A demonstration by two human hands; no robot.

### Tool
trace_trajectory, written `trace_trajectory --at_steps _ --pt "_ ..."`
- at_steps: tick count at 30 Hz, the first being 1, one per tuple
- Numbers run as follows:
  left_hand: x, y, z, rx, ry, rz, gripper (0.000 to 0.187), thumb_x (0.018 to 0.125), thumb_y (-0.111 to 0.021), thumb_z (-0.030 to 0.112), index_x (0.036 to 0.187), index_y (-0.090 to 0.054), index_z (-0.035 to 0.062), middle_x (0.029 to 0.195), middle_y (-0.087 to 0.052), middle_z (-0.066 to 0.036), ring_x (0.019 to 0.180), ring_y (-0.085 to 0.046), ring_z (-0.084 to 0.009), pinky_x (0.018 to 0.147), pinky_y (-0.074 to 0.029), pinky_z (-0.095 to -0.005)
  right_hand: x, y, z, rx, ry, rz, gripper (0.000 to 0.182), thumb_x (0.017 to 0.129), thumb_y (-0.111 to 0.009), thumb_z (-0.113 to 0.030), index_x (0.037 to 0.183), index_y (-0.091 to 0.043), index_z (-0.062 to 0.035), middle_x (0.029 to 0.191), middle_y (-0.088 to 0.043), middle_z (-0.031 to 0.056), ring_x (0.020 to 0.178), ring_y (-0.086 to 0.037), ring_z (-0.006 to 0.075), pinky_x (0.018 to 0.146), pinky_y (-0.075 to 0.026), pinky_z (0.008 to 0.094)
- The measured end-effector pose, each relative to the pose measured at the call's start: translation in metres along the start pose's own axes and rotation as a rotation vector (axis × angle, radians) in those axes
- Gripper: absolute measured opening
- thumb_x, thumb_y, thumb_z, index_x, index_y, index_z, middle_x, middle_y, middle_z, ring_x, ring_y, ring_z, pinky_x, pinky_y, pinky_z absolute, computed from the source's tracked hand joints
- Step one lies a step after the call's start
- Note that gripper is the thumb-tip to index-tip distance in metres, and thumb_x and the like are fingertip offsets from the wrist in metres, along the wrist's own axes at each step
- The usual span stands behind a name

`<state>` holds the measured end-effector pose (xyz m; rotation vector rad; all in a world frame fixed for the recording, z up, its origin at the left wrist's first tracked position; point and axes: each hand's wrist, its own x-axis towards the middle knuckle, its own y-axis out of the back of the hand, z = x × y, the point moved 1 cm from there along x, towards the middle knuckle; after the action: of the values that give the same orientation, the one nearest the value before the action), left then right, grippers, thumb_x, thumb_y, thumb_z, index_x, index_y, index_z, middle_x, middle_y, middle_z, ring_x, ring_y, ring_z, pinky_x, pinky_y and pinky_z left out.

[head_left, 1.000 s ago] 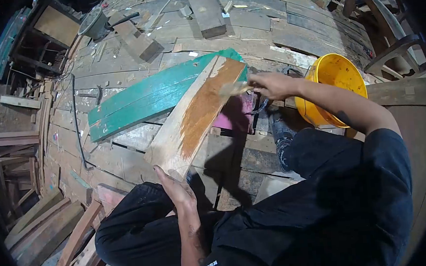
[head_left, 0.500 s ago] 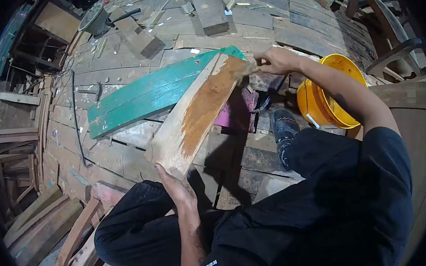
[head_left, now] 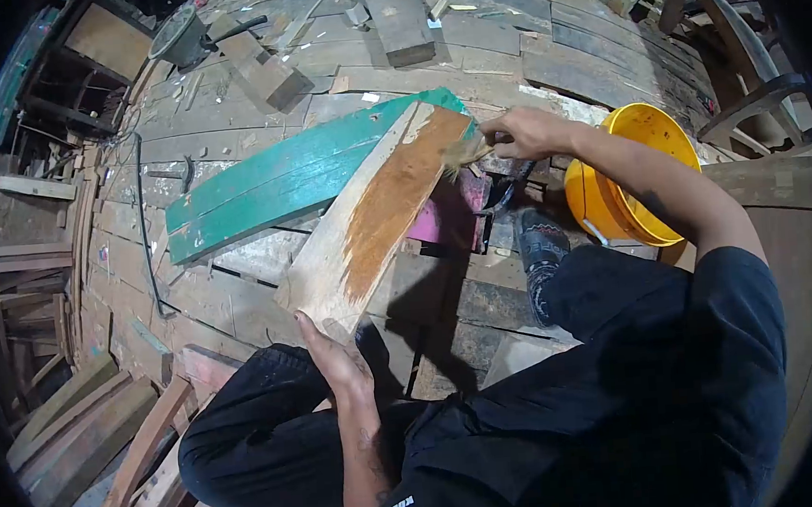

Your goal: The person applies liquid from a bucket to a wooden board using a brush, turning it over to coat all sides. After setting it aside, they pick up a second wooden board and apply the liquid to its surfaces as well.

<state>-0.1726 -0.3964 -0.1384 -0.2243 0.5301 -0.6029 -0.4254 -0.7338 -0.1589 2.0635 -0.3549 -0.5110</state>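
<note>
A pale wooden board [head_left: 317, 260] slants away from me, its far end resting on a green painted plank [head_left: 260, 188]. Wet orange-brown stain covers much of its upper face. My left hand [head_left: 336, 357] grips the near end of the board, thumb on top and the other fingers partly hidden. In my right hand [head_left: 522, 134] is a brush [head_left: 462, 153], its light bristles at the right edge of the board near the far end. Below that edge stands a pink container [head_left: 450, 215], partly in shadow.
A yellow bucket [head_left: 579, 190] stands right of my foot. On the plank floor lie a hammer [head_left: 175, 175], a bent metal rod [head_left: 146, 225] and thick timber blocks [head_left: 397, 23]. Curved wood pieces [head_left: 142, 456] are piled at lower left. A wooden chair [head_left: 740, 51] is at upper right.
My right hand and the brush have moved slightly down and toward the board's right edge. The stained area looks nearly the same, and the left hand has hardly shifted.
</note>
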Motion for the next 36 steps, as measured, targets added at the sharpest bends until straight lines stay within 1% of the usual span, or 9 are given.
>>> trace_trajectory --at_steps 6,12,15,20,23,26,29,32,36 --pt "-0.001 0.001 -0.001 0.007 -0.023 -0.044 0.063 0.105 -0.032 0.044 0.146 -0.027 -0.0035 0.145 -0.041 -0.019 0.133 -0.043 -0.0291 0.111 -0.033 -0.0413 0.003 -0.006 -0.006 0.221 0.021 -0.081 0.028 0.082 -0.063 -0.024 0.1 -0.061 -0.0036 0.083 -0.065 0.0179 0.076 -0.061 0.0333 0.072 -0.047 0.0416" --pt "-0.002 0.002 -0.001 0.019 0.014 -0.014 0.065 0.105 -0.032 0.044 0.147 -0.025 -0.0042 0.147 -0.038 -0.02 0.134 -0.041 -0.0292 0.113 -0.031 -0.0412 0.013 0.002 0.025 -0.157 -0.138 -0.027 0.029 0.083 -0.062 -0.023 0.105 -0.062 -0.0053 0.089 -0.068 0.0202 0.085 -0.065 0.0398 0.076 -0.05 0.0487" --pt "-0.002 0.003 -0.001 0.009 -0.015 -0.032 0.066 0.104 -0.032 0.044 0.147 -0.024 -0.0048 0.147 -0.037 -0.02 0.135 -0.04 -0.0295 0.113 -0.03 -0.0412 0.019 0.001 0.028 -0.228 -0.236 0.102 0.027 0.083 -0.059 -0.021 0.106 -0.061 -0.0055 0.089 -0.068 0.021 0.085 -0.065 0.0415 0.076 -0.05 0.0502" --pt "-0.001 0.007 -0.003 0.013 0.006 -0.022 0.067 0.104 -0.034 0.046 0.148 -0.024 -0.0039 0.148 -0.036 -0.019 0.135 -0.04 -0.0293 0.113 -0.031 -0.0424 0.032 -0.008 0.008 -0.22 -0.212 0.048 0.025 0.082 -0.058 -0.019 0.103 -0.061 -0.0046 0.089 -0.067 0.0234 0.086 -0.065 0.042 0.075 -0.051 0.0497" --pt "-0.002 0.002 0.0 0.002 0.023 0.009 0.062 0.104 -0.034 0.045 0.147 -0.029 -0.0007 0.145 -0.041 -0.016 0.132 -0.044 -0.0272 0.108 -0.038 -0.0401 0.033 -0.006 -0.019 0.022 -0.105 -0.06 0.025 0.083 -0.064 -0.022 0.098 -0.064 -0.0031 0.088 -0.067 0.023 0.084 -0.065 0.0379 0.075 -0.051 0.0467" --pt "-0.001 0.003 -0.001 0.018 0.008 0.016 0.063 0.104 -0.035 0.044 0.147 -0.029 -0.0011 0.145 -0.041 -0.016 0.132 -0.044 -0.0271 0.108 -0.038 -0.0398 0.021 0.001 -0.059 0.348 0.034 -0.178 0.028 0.083 -0.069 -0.026 0.101 -0.065 -0.004 0.085 -0.068 0.0155 0.082 -0.065 0.0254 0.073 -0.05 0.0397" --pt "-0.002 0.001 0.0 0.036 -0.01 -0.031 0.065 0.104 -0.034 0.045 0.147 -0.025 -0.0034 0.147 -0.037 -0.019 0.134 -0.041 -0.029 0.112 -0.033 -0.0421 0.018 -0.012 -0.041 0.463 0.083 -0.135 0.027 0.084 -0.069 -0.024 0.103 -0.066 -0.0043 0.088 -0.068 0.0129 0.088 -0.064 0.0213 0.077 -0.05 0.0374" --pt "-0.002 0.003 -0.001 0.026 -0.021 -0.011 0.065 0.104 -0.034 0.045 0.147 -0.026 -0.0034 0.147 -0.038 -0.019 0.134 -0.041 -0.0291 0.112 -0.033 -0.0416 0.018 -0.011 0.007 0.239 0.005 0.061 0.026 0.083 -0.066 -0.025 0.103 -0.066 -0.0079 0.097 -0.069 0.0166 0.096 -0.066 0.0288 0.083 -0.051 0.0414" --pt "-0.002 0.001 0.001 0.036 -0.012 -0.02 0.065 0.104 -0.034 0.044 0.147 -0.026 -0.0035 0.147 -0.038 -0.019 0.134 -0.042 -0.0292 0.112 -0.033 -0.0414 0.023 0.002 0.025 -0.197 -0.307 0.095 0.026 0.081 -0.062 -0.02 0.102 -0.065 -0.0045 0.095 -0.068 0.0219 0.094 -0.065 0.0395 0.083 -0.051 0.0493"
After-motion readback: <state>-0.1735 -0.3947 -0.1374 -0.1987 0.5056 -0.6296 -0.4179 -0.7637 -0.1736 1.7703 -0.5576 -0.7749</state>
